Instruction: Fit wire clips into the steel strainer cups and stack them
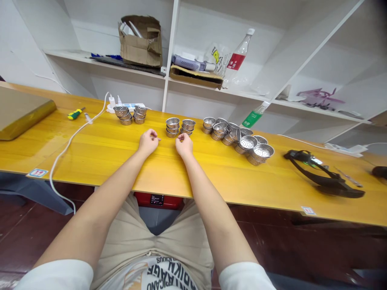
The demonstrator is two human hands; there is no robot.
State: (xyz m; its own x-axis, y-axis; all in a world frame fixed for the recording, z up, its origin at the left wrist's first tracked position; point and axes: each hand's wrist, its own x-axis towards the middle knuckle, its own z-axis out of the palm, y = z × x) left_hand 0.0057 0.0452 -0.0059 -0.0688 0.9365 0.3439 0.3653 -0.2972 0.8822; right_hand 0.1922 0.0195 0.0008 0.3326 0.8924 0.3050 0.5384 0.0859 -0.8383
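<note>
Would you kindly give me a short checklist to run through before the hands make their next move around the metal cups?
1. Left hand free: ok, nothing visible in it.
2. Right hand apart from the right middle stack: cannot tell, they overlap in view.
3. Left middle stack upright: ok.
4. Leftmost stack straight: not ok, it looks skewed.
5. Screwdriver away from both hands: ok.
6. White cable kept on the table: not ok, it hangs over the front edge.
</note>
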